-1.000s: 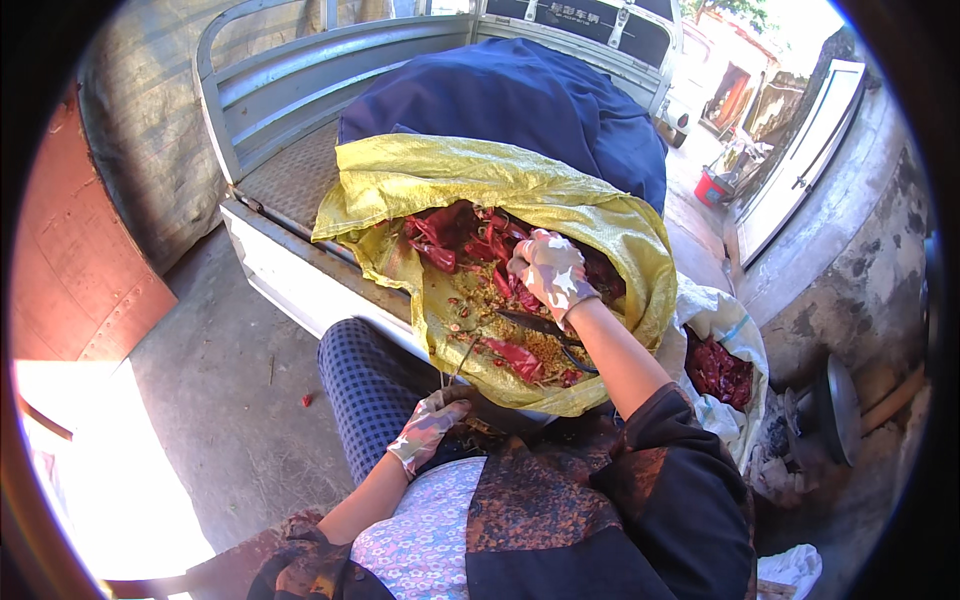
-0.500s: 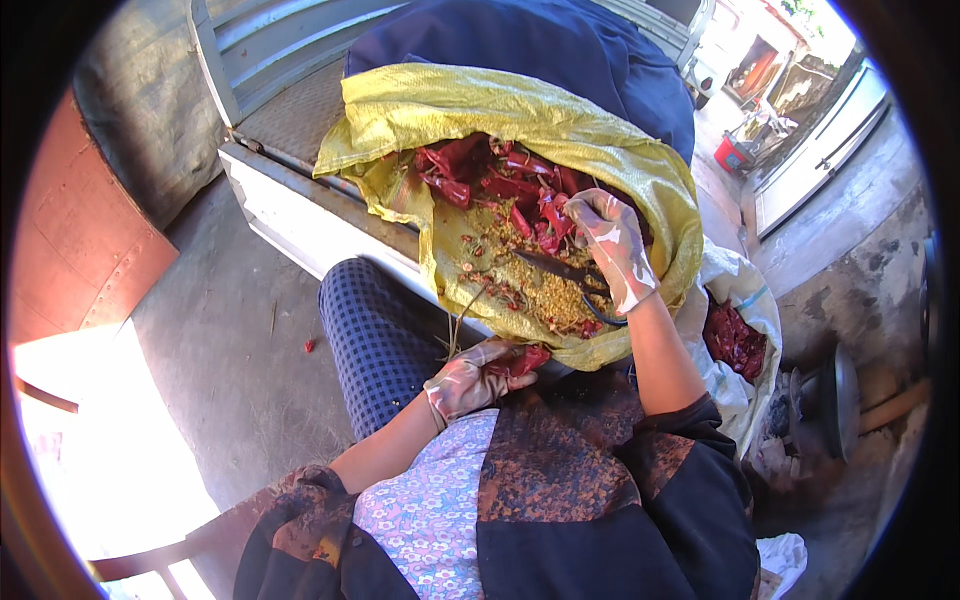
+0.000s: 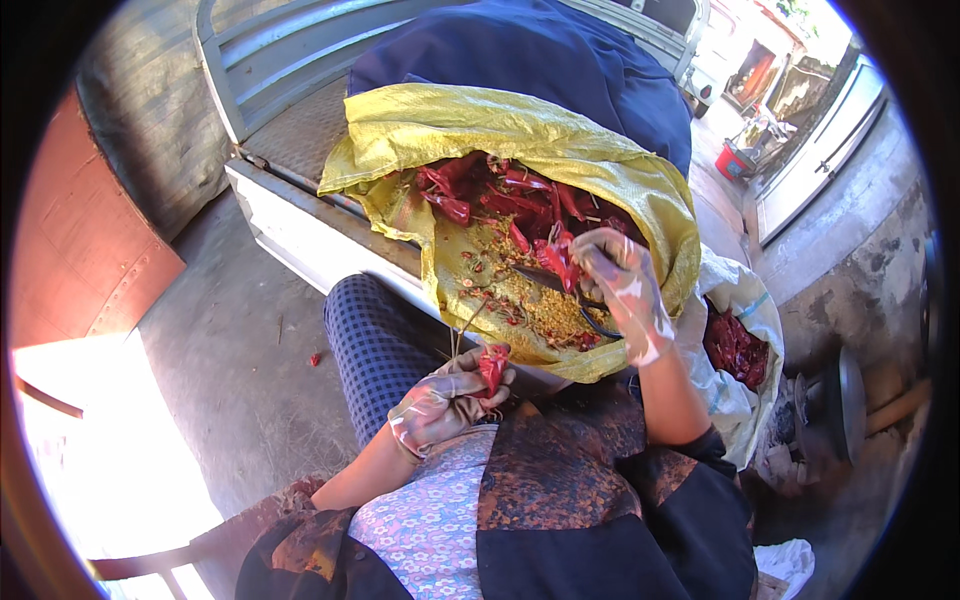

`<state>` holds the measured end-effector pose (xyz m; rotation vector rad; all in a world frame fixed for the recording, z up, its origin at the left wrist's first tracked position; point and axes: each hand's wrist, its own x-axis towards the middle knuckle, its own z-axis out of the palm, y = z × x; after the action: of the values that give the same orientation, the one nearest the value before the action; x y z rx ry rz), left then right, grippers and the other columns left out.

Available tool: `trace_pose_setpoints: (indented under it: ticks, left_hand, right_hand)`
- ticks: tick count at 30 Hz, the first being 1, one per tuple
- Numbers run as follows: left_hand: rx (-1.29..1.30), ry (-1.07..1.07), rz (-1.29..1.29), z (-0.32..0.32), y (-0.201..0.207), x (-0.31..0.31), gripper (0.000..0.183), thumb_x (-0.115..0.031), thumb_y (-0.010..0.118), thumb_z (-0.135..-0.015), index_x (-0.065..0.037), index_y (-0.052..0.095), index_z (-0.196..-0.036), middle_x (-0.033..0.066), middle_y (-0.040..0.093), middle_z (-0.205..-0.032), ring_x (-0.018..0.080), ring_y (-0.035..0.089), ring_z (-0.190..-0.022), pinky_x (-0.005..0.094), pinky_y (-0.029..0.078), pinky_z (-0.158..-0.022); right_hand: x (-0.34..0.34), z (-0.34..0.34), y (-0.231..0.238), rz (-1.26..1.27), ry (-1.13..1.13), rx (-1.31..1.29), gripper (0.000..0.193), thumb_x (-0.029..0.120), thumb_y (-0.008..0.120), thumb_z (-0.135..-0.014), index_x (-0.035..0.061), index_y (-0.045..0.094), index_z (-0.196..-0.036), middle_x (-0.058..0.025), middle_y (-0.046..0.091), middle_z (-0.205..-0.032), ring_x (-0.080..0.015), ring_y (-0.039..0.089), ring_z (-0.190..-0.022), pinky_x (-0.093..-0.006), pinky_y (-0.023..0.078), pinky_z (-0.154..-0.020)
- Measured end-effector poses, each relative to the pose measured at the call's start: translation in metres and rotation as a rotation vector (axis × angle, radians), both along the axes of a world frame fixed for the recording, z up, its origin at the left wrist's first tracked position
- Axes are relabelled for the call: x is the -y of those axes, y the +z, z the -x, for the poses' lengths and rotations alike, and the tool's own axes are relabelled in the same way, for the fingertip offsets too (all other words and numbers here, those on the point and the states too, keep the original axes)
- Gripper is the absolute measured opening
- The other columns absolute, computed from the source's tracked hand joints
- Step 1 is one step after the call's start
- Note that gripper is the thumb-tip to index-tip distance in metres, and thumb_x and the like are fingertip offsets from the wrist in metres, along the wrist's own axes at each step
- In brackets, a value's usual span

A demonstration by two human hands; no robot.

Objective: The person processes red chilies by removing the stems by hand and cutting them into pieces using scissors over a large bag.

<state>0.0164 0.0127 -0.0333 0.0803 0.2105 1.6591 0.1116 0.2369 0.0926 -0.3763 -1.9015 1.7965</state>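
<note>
Left gloved hand (image 3: 440,402) pinching crumpled red pepper (image 3: 491,368); right gloved hand (image 3: 620,290) apparently pinching second pepper (image 3: 561,258). Many glossy red pods (image 3: 525,200) left in yellow woven sack (image 3: 480,108); dark-red heap (image 3: 735,348) in white woven sack (image 3: 735,418).

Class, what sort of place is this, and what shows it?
Probably a working yard beside a building: a vehicle's metal cargo bed, a white door in a stained wall, and a yellow woven sack of red chili peppers.
</note>
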Motion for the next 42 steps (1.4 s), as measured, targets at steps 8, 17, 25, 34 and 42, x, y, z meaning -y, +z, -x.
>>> trace_pose_setpoints:
  ticks: [8,17,25,34,42]
  left_hand:
    - [0.062,0.034,-0.016,-0.007,-0.012,-0.007,0.047,0.005,0.052,-0.082,0.003,0.044,-0.128,0.0201,0.058,-0.110,0.0260,0.059,-0.089,0.0337,0.051,-0.077]
    - [0.020,0.178,0.240,0.011,0.014,-0.026,0.017,-0.003,0.048,-0.091,0.001,0.051,-0.108,0.0158,0.063,-0.096,0.0272,0.064,-0.083,0.0343,0.050,-0.060]
    - [-0.349,0.169,0.316,0.043,0.055,-0.071,0.044,-0.037,0.051,-0.093,-0.007,0.044,-0.125,0.0185,0.062,-0.108,0.0269,0.065,-0.084,0.0350,0.052,-0.061]
    - [-0.471,-0.056,0.177,0.001,0.037,-0.059,0.074,-0.052,0.056,-0.088,-0.002,0.031,-0.136,0.0196,0.050,-0.128,0.0310,0.061,-0.102,0.0373,0.052,-0.076]
    - [-0.171,-0.053,-0.083,-0.002,0.060,-0.068,0.037,-0.028,0.052,-0.095,-0.003,0.052,-0.122,0.0093,0.061,-0.113,0.0214,0.061,-0.099,0.0319,0.050,-0.085]
  right_hand:
    - [-0.027,0.007,-0.033,-0.062,-0.192,0.000,0.008,0.012,0.057,-0.091,0.0056,0.062,-0.092,0.0015,0.059,-0.081,-0.0058,0.055,-0.071,-0.0192,0.044,-0.058]
    - [-0.031,-0.006,-0.027,0.281,-0.046,-0.189,0.011,0.020,0.056,-0.093,0.0092,0.058,-0.098,-0.0033,0.065,-0.086,-0.0155,0.064,-0.073,-0.0265,0.048,-0.055]
    - [-0.029,-0.020,-0.037,0.414,0.017,-0.381,0.017,0.020,0.056,-0.093,0.0066,0.056,-0.104,-0.0086,0.064,-0.097,-0.0210,0.064,-0.080,-0.0313,0.051,-0.059]
    - [0.011,-0.020,-0.041,0.276,-0.025,-0.511,0.011,0.009,0.052,-0.094,0.0018,0.055,-0.102,-0.0078,0.060,-0.101,-0.0174,0.063,-0.081,-0.0268,0.051,-0.072]
    - [0.054,-0.029,-0.039,-1.002,-0.050,-0.117,0.011,0.002,0.063,-0.076,0.0057,0.060,-0.087,-0.0108,0.063,-0.095,-0.0251,0.061,-0.078,-0.0337,0.049,-0.068]
